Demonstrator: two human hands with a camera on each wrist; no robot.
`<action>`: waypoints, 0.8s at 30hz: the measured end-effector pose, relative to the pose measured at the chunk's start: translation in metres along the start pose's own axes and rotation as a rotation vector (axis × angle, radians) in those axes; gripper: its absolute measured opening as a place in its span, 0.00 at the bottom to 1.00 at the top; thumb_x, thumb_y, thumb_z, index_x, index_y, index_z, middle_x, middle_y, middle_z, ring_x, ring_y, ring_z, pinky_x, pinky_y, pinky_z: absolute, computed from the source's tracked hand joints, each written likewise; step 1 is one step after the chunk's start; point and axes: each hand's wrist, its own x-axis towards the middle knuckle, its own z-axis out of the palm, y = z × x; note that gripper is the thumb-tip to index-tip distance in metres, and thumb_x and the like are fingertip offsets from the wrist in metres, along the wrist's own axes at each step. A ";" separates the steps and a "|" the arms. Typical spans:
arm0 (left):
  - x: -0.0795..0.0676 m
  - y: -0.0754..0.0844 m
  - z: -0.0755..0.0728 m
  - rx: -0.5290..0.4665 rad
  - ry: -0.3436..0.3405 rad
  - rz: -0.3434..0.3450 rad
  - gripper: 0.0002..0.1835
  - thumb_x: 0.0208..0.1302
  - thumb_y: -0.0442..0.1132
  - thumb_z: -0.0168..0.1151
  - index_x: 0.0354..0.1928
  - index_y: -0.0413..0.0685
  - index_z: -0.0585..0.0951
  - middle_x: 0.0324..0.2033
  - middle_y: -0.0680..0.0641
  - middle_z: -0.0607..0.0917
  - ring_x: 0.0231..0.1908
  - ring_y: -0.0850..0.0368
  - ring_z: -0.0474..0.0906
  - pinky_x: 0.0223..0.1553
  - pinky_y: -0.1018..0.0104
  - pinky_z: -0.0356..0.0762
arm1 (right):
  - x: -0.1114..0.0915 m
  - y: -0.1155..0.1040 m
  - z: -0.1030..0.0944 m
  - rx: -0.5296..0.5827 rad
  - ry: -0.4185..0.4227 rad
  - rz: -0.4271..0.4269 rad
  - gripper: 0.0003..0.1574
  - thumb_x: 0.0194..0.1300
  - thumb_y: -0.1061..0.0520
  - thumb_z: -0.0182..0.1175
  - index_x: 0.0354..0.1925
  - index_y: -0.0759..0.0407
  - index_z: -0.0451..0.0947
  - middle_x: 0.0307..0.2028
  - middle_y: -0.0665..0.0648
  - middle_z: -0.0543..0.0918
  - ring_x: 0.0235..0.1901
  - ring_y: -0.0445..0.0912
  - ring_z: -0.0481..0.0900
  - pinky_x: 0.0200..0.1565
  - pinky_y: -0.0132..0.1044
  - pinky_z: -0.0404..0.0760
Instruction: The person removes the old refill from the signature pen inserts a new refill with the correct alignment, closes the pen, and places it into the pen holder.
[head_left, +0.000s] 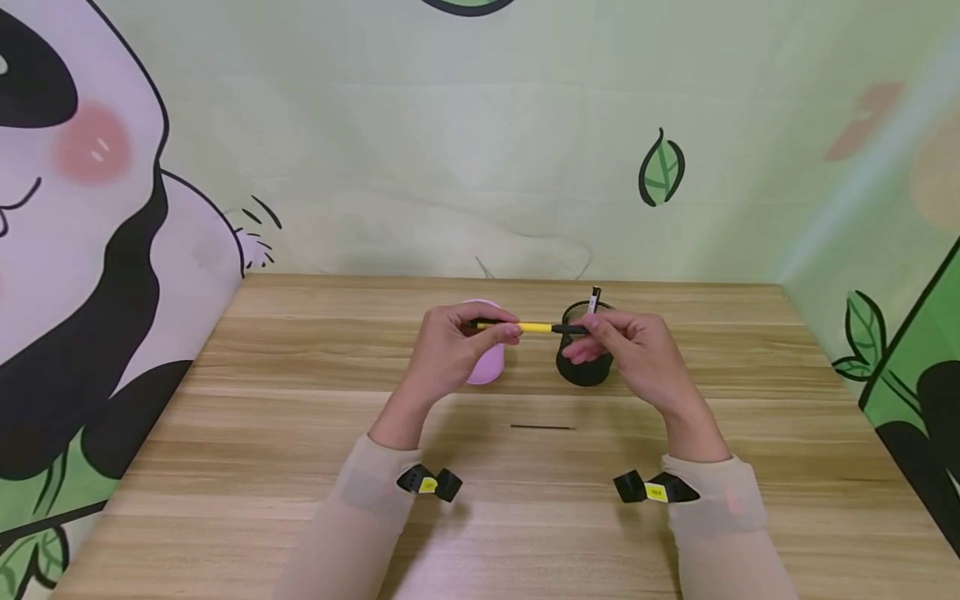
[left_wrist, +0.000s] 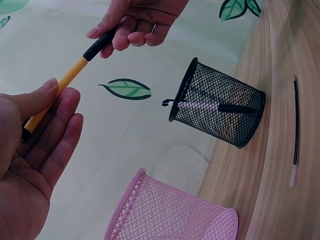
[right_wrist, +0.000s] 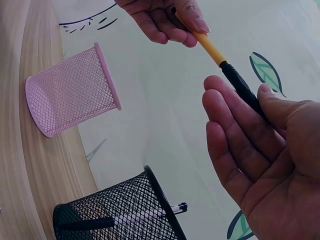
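Observation:
Both hands hold one yellow and black pen (head_left: pixel 536 327) level above the table. The left hand (head_left: pixel 448 350) pinches its yellow barrel between thumb and fingers. At the other end, the right hand (head_left: pixel 637 354) pinches the black grip (right_wrist: pixel 242 87) between thumb and forefinger. A thin black pen refill (left_wrist: pixel 296 122) with a clear end lies on the table nearer the body. Behind the left hand stands a pink mesh pen holder (right_wrist: pixel 72 90), partly hidden in the head view. Behind the right hand, a black mesh pen holder (left_wrist: pixel 220 102) contains a white and black pen (left_wrist: pixel 200 106).
The wood-grain table (head_left: pixel 300 450) reaches back to a pale green wall cloth (head_left: pixel 360 167) printed with a panda and leaves. A small black camera is worn on each wrist, over beige sleeves (head_left: pixel 360 508).

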 end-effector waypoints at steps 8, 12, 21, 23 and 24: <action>0.000 -0.001 -0.001 -0.001 0.000 -0.005 0.06 0.59 0.38 0.68 0.38 0.47 0.87 0.34 0.45 0.88 0.35 0.52 0.88 0.41 0.61 0.84 | 0.001 0.001 0.000 0.050 0.005 -0.052 0.19 0.74 0.52 0.50 0.48 0.63 0.82 0.35 0.62 0.88 0.36 0.47 0.87 0.43 0.39 0.84; 0.000 0.000 -0.001 -0.007 -0.001 -0.008 0.06 0.59 0.39 0.68 0.38 0.47 0.87 0.34 0.45 0.88 0.35 0.52 0.88 0.42 0.61 0.84 | 0.001 0.001 -0.001 0.075 0.012 -0.062 0.18 0.73 0.54 0.53 0.48 0.63 0.82 0.35 0.62 0.88 0.37 0.47 0.87 0.43 0.37 0.84; -0.001 0.000 -0.002 -0.014 0.002 -0.014 0.06 0.59 0.37 0.68 0.38 0.46 0.87 0.34 0.44 0.88 0.35 0.52 0.88 0.43 0.58 0.84 | 0.001 0.002 -0.002 0.085 0.025 -0.056 0.15 0.69 0.56 0.58 0.48 0.62 0.83 0.35 0.59 0.89 0.38 0.45 0.88 0.43 0.35 0.83; 0.000 0.000 -0.002 -0.012 0.004 -0.016 0.06 0.59 0.37 0.68 0.38 0.46 0.87 0.34 0.44 0.88 0.35 0.52 0.88 0.43 0.56 0.83 | 0.001 0.002 -0.003 0.085 0.030 -0.053 0.15 0.68 0.56 0.58 0.48 0.62 0.83 0.35 0.57 0.89 0.38 0.44 0.88 0.43 0.35 0.83; 0.000 0.000 -0.002 -0.013 0.004 -0.016 0.06 0.59 0.37 0.68 0.38 0.46 0.87 0.34 0.44 0.88 0.35 0.52 0.88 0.44 0.54 0.83 | 0.001 0.001 -0.003 0.089 0.030 -0.054 0.15 0.68 0.56 0.58 0.48 0.63 0.83 0.36 0.56 0.89 0.38 0.44 0.88 0.43 0.34 0.83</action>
